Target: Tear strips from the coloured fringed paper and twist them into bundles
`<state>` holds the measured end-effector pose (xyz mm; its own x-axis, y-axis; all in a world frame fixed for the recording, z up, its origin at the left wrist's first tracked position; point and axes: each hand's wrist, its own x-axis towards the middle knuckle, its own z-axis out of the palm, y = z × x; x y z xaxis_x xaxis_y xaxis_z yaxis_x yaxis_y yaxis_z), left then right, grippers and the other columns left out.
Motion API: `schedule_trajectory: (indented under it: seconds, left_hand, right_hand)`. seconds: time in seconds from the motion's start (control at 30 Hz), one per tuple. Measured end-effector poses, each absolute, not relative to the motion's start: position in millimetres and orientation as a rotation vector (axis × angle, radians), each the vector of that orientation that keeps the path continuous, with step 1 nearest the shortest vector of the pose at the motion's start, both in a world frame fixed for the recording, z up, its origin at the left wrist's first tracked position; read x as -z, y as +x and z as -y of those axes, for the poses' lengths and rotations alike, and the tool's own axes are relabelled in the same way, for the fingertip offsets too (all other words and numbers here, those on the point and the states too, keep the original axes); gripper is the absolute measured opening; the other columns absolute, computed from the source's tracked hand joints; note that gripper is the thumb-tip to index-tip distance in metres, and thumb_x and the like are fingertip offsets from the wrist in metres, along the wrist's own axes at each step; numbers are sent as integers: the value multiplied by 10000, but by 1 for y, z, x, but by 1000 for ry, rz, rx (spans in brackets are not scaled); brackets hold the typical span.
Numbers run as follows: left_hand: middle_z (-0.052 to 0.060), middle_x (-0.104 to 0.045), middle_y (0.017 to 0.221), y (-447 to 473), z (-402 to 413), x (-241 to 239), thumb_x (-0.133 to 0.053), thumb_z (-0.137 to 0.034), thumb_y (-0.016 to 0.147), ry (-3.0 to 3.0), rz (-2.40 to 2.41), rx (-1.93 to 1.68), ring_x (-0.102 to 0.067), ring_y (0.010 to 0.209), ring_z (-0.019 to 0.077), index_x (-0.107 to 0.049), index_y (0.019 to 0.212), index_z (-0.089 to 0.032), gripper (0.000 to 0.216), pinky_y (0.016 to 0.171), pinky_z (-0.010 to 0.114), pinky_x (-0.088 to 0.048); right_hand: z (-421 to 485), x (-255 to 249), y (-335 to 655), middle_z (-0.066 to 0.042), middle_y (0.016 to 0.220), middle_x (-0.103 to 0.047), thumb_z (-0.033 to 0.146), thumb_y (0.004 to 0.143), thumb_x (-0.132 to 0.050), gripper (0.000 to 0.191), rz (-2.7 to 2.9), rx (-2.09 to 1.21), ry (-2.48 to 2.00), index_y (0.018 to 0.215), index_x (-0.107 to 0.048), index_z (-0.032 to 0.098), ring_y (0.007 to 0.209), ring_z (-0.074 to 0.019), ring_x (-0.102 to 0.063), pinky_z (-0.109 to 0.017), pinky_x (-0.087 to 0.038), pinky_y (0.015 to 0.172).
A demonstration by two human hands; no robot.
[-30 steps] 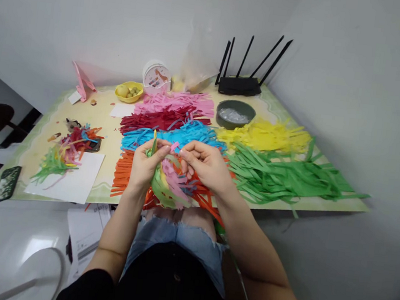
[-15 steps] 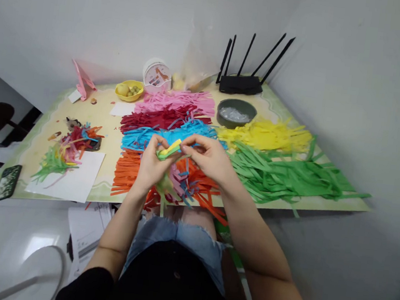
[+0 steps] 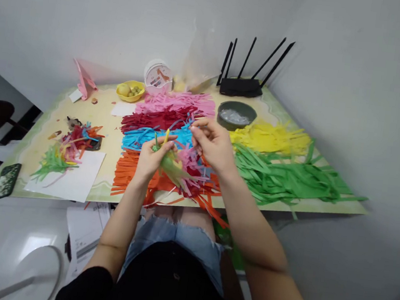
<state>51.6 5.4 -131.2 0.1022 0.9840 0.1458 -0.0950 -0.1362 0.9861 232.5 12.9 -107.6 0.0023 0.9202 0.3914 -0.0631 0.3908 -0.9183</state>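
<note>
My left hand (image 3: 150,159) is closed on a yellow-green paper tassel (image 3: 172,165); a yellow end and a green end poke up past the thumb. Pink and purple fringe (image 3: 189,157) hangs beside it, between my hands. My right hand (image 3: 215,148) is raised a little higher, fingers curled and thumb pressed to the index finger; what they pinch is too small to make out. Under my hands lie fringed strips of orange paper (image 3: 124,172) and blue paper (image 3: 134,137). Dark red fringe (image 3: 139,124) and pink fringe (image 3: 180,101) lie farther back.
Yellow fringe (image 3: 276,137) and green fringe (image 3: 295,176) cover the table's right side. Behind them stand a grey bowl (image 3: 235,125) and a black router (image 3: 241,88). At left are finished multicoloured tassels (image 3: 55,159), white paper (image 3: 85,175), a phone (image 3: 6,182) and a yellow fruit bowl (image 3: 139,97).
My right hand has moved up and away from the yellow-green piece, leaving a gap between my hands. The tassel in my left hand has turned, and its fringe now spreads to the right.
</note>
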Motion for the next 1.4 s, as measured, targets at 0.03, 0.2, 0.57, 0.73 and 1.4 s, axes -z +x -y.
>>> schedule_trajectory:
  seconds: [0.03, 0.2, 0.57, 0.73, 1.4]
  left_hand:
    - [-11, -635, 673, 52, -4, 130, -782, -511, 772, 1257, -977, -1282, -576, 571, 98, -767, 1030, -158, 437, 577, 221, -469]
    - [-60, -529, 586, 55, 5, 122, -779, -521, 766, 1071, -870, -1354, -438, 441, 64, -658, 974, -191, 409, 436, 189, -357]
    - [-36, -547, 692, 53, 18, 120, -678, -483, 889, 1305, -904, -1381, -473, 507, 81, -597, 982, -209, 301, 490, 209, -385]
    - [0, -603, 768, 51, 19, 120, -651, -416, 916, 1655, -1076, -1459, -570, 690, 129, -619, 960, -187, 235, 679, 254, -455]
    - [-12, -605, 720, 64, 15, 132, -625, -290, 891, 1791, -1150, -1184, -531, 677, 148, -582, 788, -193, 148, 691, 260, -404]
  right_hand:
    - [-8, 108, 229, 73, 516, -506, 486, 862, -691, 286, 1397, -933, -893, 880, -631, 207, 408, -75, -406, -226, -309, 434]
    - [18, 104, 216, 77, 507, -428, 365, 902, -611, 207, 1529, -817, -1032, 830, -629, 172, 467, -73, -356, -241, -273, 501]
    - [25, 105, 208, 84, 507, -444, 398, 887, -607, 233, 1466, -983, -1001, 821, -599, 174, 451, -69, -352, -242, -266, 502]
    - [23, 112, 209, 88, 515, -505, 462, 885, -646, 283, 1384, -1090, -954, 942, -583, 191, 445, -80, -428, -230, -309, 491]
    - [0, 116, 226, 21, 766, -581, 555, 846, -679, 361, 1282, -930, -998, 846, -546, 219, 476, -63, -422, -225, -313, 434]
